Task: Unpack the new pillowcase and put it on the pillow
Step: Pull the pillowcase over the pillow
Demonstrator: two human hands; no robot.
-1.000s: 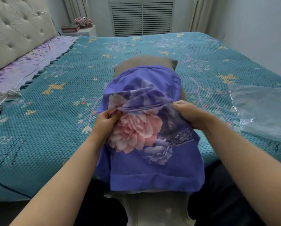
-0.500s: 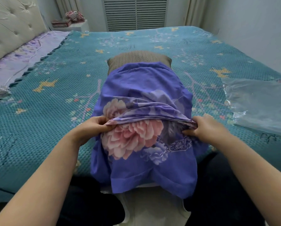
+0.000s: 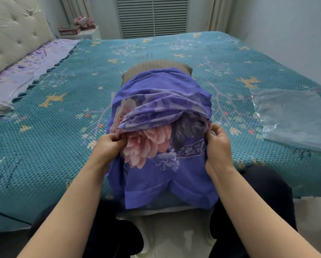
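A purple pillowcase with a pink flower print is bunched over a brown pillow lying lengthwise on the bed. Only the pillow's far end shows beyond the fabric. My left hand pinches the gathered edge of the pillowcase at its left side. My right hand grips the same gathered edge at the right side. The loose near end of the pillowcase hangs over the bed's front edge.
The teal patterned bedspread covers the bed. An empty clear plastic bag lies at the right. A tufted headboard and purple sheet are at the left. A nightstand with items stands behind.
Both hands have moved nearer along the pillow, still holding the gathered edge. The fabric is bunched thicker between them, and the right side has risen.
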